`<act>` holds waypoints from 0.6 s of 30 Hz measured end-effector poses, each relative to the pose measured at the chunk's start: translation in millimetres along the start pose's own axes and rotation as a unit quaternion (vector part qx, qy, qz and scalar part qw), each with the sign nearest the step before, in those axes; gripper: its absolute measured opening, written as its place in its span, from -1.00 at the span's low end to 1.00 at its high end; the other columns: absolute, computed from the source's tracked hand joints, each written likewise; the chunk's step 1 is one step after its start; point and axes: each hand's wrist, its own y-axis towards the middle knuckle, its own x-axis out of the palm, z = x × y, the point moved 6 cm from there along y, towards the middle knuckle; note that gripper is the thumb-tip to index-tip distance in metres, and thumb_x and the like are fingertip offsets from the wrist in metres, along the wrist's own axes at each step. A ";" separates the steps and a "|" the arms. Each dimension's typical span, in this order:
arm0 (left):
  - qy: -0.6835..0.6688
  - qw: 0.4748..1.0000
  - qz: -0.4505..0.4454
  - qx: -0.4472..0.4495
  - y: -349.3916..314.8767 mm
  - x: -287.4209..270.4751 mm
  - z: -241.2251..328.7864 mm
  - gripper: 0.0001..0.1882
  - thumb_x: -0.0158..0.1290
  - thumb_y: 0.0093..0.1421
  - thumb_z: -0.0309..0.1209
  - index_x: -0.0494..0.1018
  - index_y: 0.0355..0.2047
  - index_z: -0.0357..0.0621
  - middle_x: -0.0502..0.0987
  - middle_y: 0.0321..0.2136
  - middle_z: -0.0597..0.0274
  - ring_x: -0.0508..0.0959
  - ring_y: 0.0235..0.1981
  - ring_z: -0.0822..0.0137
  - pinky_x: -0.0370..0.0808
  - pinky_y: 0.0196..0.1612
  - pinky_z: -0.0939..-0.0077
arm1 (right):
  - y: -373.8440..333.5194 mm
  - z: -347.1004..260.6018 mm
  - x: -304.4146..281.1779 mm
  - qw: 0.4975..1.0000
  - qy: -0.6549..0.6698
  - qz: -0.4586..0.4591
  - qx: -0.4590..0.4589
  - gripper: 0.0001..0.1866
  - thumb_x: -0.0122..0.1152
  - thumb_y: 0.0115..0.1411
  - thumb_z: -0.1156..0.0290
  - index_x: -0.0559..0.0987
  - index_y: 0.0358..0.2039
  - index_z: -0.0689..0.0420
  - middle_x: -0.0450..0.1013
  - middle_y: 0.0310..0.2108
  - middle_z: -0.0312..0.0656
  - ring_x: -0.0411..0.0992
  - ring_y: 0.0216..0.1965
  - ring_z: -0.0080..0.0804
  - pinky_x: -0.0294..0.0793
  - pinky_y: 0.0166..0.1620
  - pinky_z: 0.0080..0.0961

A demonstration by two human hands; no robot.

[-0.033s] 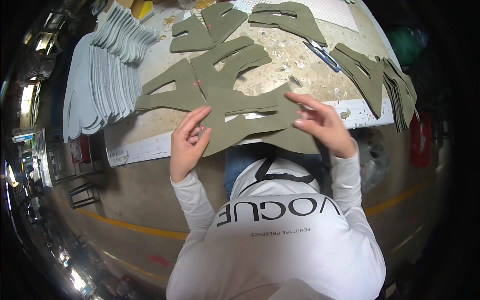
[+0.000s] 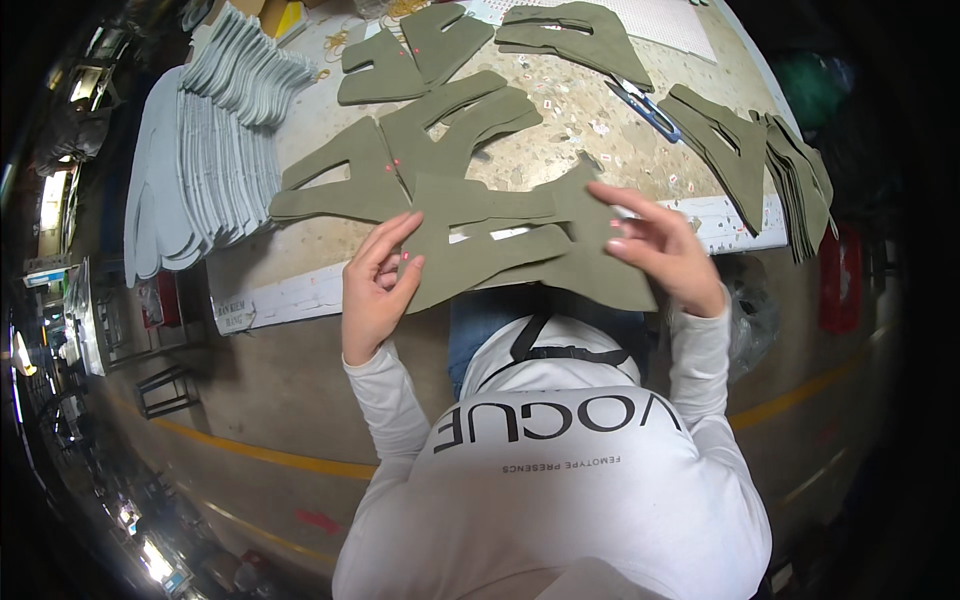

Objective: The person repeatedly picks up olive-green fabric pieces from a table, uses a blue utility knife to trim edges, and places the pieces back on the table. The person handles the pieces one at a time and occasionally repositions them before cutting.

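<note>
Judged from how things lie about the table, the work seems partway through: olive piles are laid across its middle and more far piles are set toward its far edge, while a left piece and a right piece are brought together at its near edge, not yet set down. How much is finished and how much is left cannot be told — grey pieces are stacked thickly at the table's left end and an olive stack is draped over its right edge, but whether these are handled or waiting is not shown.

The left piece is pinched at its outer edge by the left hand, thumb against fingers. The right piece is held at its outer edge by the right hand, seemingly lightly, between thumb and fingers. Both are spread between the hands over the table's near edge — inner ends overlapped, a slot-like opening framed between them. Blue snips are laid on the table's right half, touched by neither hand.
</note>
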 end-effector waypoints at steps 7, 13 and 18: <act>0.033 0.999 0.012 -0.034 -7.9 5.7 5.0 -0.56 0.02 0.18 -0.65 0.46 0.09 -0.20 0.45 0.06 0.14 0.56 -0.26 0.55 0.47 -0.35 0.79 | -51.5 -72.5 -48.0 0.991 0.023 0.088 -0.095 -0.31 0.23 0.11 0.48 0.27 0.23 0.45 0.30 0.19 -0.01 0.43 0.04 -0.44 0.37 0.11 -0.56; -0.004 0.996 0.079 -0.038 -17.2 0.1 -5.3 -0.62 -0.01 0.21 -0.64 0.47 0.06 -0.25 0.57 -0.13 0.11 0.61 -0.25 0.49 0.53 -0.37 0.70 | -27.2 -94.8 -22.2 0.990 0.050 0.044 -0.122 -0.32 0.21 0.07 0.51 0.28 0.21 0.48 0.30 0.18 0.02 0.43 0.04 -0.40 0.36 0.11 -0.56; -0.021 0.992 0.118 -0.046 -23.2 -4.6 -14.8 -0.64 -0.02 0.24 -0.64 0.47 0.05 -0.28 0.61 -0.25 0.13 0.59 -0.29 0.53 0.51 -0.37 0.72 | 0.7 -89.4 13.9 0.987 0.090 -0.020 -0.128 -0.22 0.29 0.09 0.45 0.18 0.25 0.51 0.20 0.27 0.12 0.38 0.15 -0.26 0.32 0.21 -0.42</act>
